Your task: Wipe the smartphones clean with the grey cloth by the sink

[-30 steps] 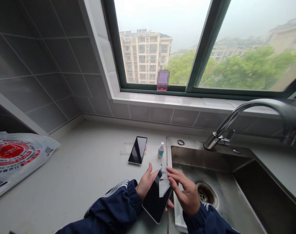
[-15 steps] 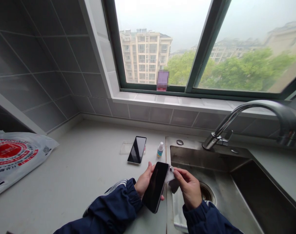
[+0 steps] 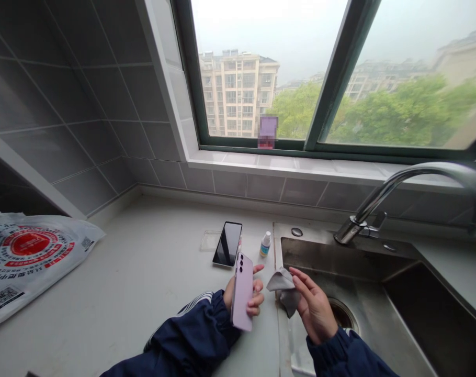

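My left hand [image 3: 257,297] grips a smartphone [image 3: 242,296] over the counter, its pale purple back and camera lenses turned up toward me. In my right hand [image 3: 314,303] a thin grey cleaning cloth [image 3: 282,283] is pinched between thumb and fingers, hanging loosely over the sink's left edge, apart from the phone. Beyond my left hand a second smartphone [image 3: 227,244] lies on the counter, dark screen up, partly covering a clear phone case [image 3: 209,241]. A small white-capped bottle [image 3: 265,244] with a blue and yellow label stands to its right.
The steel sink [image 3: 343,256] with its chrome faucet [image 3: 359,209] takes up the right side. A printed white plastic bag [image 3: 34,256] lies on the counter [image 3: 144,272] at far left. A tiled wall and window sill [image 3: 246,163] bound the back.
The held phone has been turned over, from its black screen to its purple back. The cloth has come away from the phone's edge. The view has shifted slightly left.
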`<state>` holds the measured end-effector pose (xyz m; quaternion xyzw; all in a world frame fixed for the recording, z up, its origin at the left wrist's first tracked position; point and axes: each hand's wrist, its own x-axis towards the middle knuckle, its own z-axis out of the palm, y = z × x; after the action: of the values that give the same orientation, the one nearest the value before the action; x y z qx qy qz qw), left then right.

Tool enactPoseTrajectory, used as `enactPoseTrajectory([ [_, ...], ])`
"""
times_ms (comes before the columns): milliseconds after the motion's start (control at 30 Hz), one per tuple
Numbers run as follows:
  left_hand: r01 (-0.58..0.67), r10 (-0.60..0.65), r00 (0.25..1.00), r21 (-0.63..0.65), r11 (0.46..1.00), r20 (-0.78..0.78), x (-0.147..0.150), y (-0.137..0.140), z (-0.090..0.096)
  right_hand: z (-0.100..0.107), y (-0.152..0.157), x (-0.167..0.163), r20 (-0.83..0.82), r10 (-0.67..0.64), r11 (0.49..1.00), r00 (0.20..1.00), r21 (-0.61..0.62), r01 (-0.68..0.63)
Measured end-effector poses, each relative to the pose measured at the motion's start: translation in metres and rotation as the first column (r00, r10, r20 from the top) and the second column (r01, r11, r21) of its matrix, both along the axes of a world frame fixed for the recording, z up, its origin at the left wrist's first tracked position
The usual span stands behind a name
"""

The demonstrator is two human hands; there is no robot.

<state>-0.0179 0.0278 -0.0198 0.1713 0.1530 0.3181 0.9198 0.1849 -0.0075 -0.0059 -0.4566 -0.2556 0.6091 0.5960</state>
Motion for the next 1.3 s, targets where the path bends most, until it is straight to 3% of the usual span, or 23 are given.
enactPoseTrajectory([
  [200,-0.079,0.061,0.993,-0.174,0.982,-0.104,0.006,-0.005,0.017,0.000,-0.001,0.001,0.009,0.050,0.999,0.999,0.012,-0.050],
  [300,-0.066,0.058,0.997,-0.189,0.980,-0.049,0.007,-0.009,0.027,0.001,-0.002,0.002,0.045,0.044,0.999,0.998,0.026,-0.045],
  [433,0.022,-0.012,0.998,-0.177,0.984,0.057,0.008,-0.013,0.031,-0.002,-0.001,0.006,0.143,-0.079,0.994,0.986,0.087,0.067],
  [567,0.085,-0.069,0.993,-0.161,0.983,0.098,0.011,-0.016,0.029,-0.005,0.000,0.009,0.273,-0.208,0.962,0.939,0.233,0.145],
  [667,0.107,-0.087,0.989,-0.175,0.979,0.117,0.014,-0.018,0.029,-0.002,-0.007,0.006,0.382,-0.252,0.914,0.889,0.396,0.089],
  [800,0.032,-0.017,0.997,-0.208,0.978,0.075,0.019,-0.020,0.027,0.006,-0.025,-0.008,0.523,-0.216,0.830,0.824,0.544,-0.128],
  [833,-0.007,0.019,0.998,-0.215,0.977,0.055,0.020,-0.020,0.027,0.008,-0.029,-0.012,0.583,-0.172,0.794,0.794,0.560,-0.239],
  [867,-0.045,0.054,0.998,-0.223,0.974,0.038,0.021,-0.020,0.026,0.010,-0.032,-0.015,0.709,-0.177,0.694,0.682,0.581,-0.424],
  [933,-0.092,0.100,0.995,-0.237,0.967,0.021,0.022,-0.019,0.026,0.014,-0.035,-0.020,0.862,-0.257,0.539,0.437,0.503,-0.676],
  [1000,-0.098,0.105,0.994,-0.248,0.964,0.017,0.021,-0.018,0.028,0.018,-0.036,-0.021,0.915,-0.328,0.470,0.236,0.374,-0.799],
  [1067,-0.100,0.109,0.994,-0.245,0.964,0.025,0.020,-0.017,0.031,0.021,-0.034,-0.019,0.918,-0.386,0.459,0.091,0.277,-0.844],
  [1167,-0.095,0.105,0.994,-0.226,0.970,0.034,0.020,-0.019,0.035,0.021,-0.031,-0.017,0.896,-0.441,0.496,-0.061,0.186,-0.848],
  [1300,-0.071,0.070,0.997,-0.164,0.984,-0.011,0.021,-0.023,0.034,0.014,-0.030,-0.016,0.885,-0.442,0.594,-0.148,0.165,-0.787],
])
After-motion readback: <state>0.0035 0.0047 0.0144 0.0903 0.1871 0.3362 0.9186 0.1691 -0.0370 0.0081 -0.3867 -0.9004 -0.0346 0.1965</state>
